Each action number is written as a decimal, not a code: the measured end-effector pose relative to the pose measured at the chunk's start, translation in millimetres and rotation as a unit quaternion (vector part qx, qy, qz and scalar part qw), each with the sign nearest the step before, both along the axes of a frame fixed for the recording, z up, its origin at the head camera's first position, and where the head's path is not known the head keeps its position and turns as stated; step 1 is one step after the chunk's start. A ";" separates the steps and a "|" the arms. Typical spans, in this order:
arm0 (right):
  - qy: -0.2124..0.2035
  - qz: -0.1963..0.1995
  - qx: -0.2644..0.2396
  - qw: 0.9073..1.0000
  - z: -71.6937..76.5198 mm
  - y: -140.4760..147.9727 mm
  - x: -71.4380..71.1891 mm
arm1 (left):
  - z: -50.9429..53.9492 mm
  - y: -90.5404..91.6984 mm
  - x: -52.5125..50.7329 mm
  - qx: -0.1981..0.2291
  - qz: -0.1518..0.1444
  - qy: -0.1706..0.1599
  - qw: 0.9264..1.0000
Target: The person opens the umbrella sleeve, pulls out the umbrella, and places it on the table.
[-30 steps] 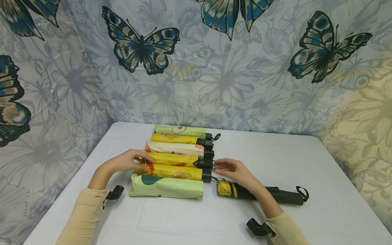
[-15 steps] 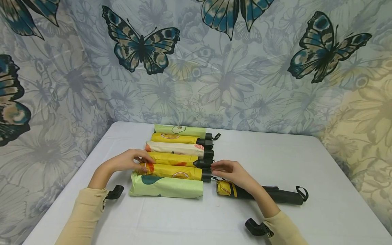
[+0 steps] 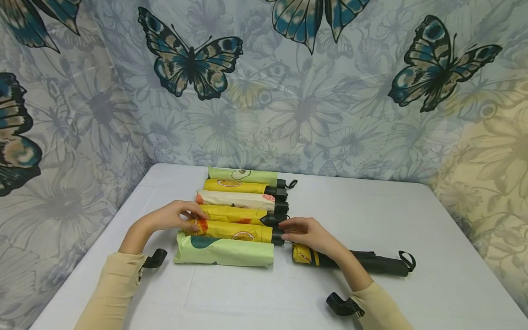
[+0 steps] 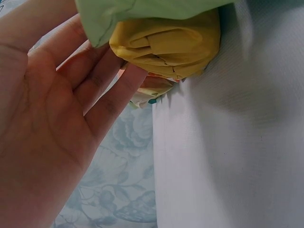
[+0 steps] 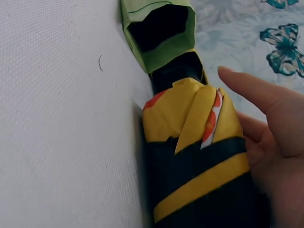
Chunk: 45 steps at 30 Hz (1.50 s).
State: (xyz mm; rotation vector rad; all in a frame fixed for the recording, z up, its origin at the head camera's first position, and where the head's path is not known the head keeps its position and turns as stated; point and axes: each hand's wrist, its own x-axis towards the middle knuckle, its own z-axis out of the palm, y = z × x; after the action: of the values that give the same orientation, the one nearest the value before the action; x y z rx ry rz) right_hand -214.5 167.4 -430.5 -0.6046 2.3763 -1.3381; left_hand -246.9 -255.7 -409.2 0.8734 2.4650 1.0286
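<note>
Left hand (image 3: pixel 175 216) is pinching the left end of the near yellow umbrella (image 3: pixel 224 230), as far as I'm seeing: thumb is sitting on the near side, fingers are going over the far side and lying against the second yellow umbrella (image 3: pixel 231 214). Right hand (image 3: pixel 307 231) is holding nothing; thumb and fingers are staying spread right by the black handle end, and I can't tell if they're touching it.

That near yellow one is lying second from the front in a row of six. In front, a green sleeve (image 3: pixel 239 254) is showing a dark open mouth and no handle; behind, a pale umbrella (image 3: pixel 235 200), a thin yellow umbrella (image 3: pixel 245 187) and a back green umbrella (image 3: pixel 261 176) are lining up.

So I'm guessing the row is mostly sorted, with the left ends staggering a bit. The black-and-yellow umbrella (image 3: pixel 383 264) is lying outside it, so that's looking like leftover work.

Room-wise, the back one is crowding the table's far edge, while the white tablecloth (image 3: pixel 371 206) is opening up wide to the right.
</note>
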 end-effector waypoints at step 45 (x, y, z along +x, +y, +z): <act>0.065 -0.011 0.067 0.996 -0.6 -24.9 2.1 | 0.1 -2.7 0.9 -0.012 -0.005 -0.012 1.000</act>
State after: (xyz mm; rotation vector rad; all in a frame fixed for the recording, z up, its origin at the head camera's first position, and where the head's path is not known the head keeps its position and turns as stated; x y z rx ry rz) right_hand -212.4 142.5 -431.0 -0.6466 2.5593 -1.1673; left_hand -246.0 -258.4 -409.1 0.8606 2.4444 0.9993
